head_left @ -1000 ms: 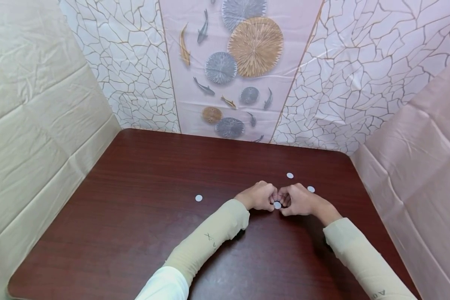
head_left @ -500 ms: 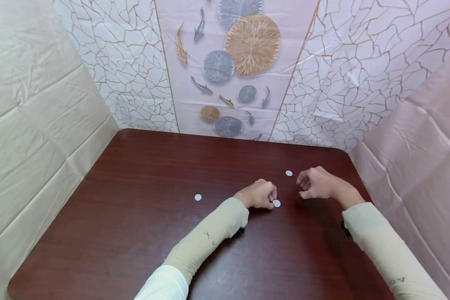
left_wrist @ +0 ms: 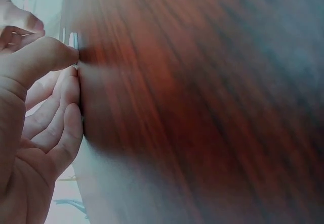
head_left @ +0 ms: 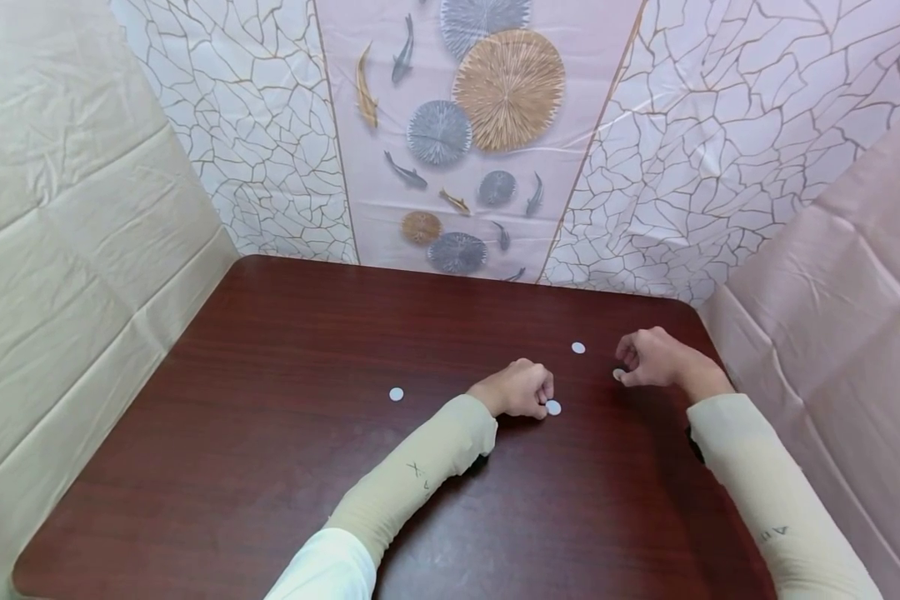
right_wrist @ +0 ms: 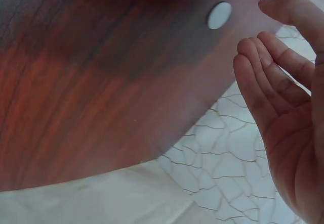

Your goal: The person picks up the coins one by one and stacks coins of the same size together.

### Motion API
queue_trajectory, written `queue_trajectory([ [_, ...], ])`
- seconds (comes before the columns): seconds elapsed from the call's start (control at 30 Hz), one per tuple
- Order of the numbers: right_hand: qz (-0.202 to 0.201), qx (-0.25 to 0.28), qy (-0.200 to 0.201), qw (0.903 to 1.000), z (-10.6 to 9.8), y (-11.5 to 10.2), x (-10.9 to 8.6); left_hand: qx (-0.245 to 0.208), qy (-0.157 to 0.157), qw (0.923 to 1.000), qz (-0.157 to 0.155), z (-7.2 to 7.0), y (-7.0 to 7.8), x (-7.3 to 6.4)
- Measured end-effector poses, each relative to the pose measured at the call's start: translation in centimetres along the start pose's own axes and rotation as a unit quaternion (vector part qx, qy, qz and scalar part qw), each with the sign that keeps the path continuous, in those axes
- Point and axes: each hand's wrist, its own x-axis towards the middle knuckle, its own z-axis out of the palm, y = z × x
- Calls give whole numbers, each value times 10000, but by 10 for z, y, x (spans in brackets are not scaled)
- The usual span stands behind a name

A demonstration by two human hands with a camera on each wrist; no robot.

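My left hand point(head_left: 516, 389) rests on the table with curled fingers, its thumb and fingertips at the edge of a flat white disc point(head_left: 553, 407). The left wrist view has the thumb point(left_wrist: 61, 54) against that disc point(left_wrist: 74, 41), which is seen edge-on. Farther right, my right hand point(head_left: 656, 357) hovers over a second white disc point(head_left: 618, 375), partly covered by the thumb in the head view. From the right wrist, this disc point(right_wrist: 220, 15) lies flat on the table, apart from the spread thumb and fingers. Nothing is between those fingers.
Another white disc point(head_left: 578, 347) lies behind, between the two hands, and one more disc point(head_left: 396, 394) lies left of my left hand. The dark red wooden table point(head_left: 270, 467) has fabric-covered walls point(head_left: 82, 250) at its sides and back.
My right hand has left the disc by my left hand and moved right and back, to above the right-hand disc. My left hand has stayed in place.
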Motion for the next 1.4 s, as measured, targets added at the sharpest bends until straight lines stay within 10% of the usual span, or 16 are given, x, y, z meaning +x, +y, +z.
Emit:
queue_trajectory([
  [1.4,131,-443,-343,9983,24,18,27,-169,-161,9996,-134,-1,1,0],
])
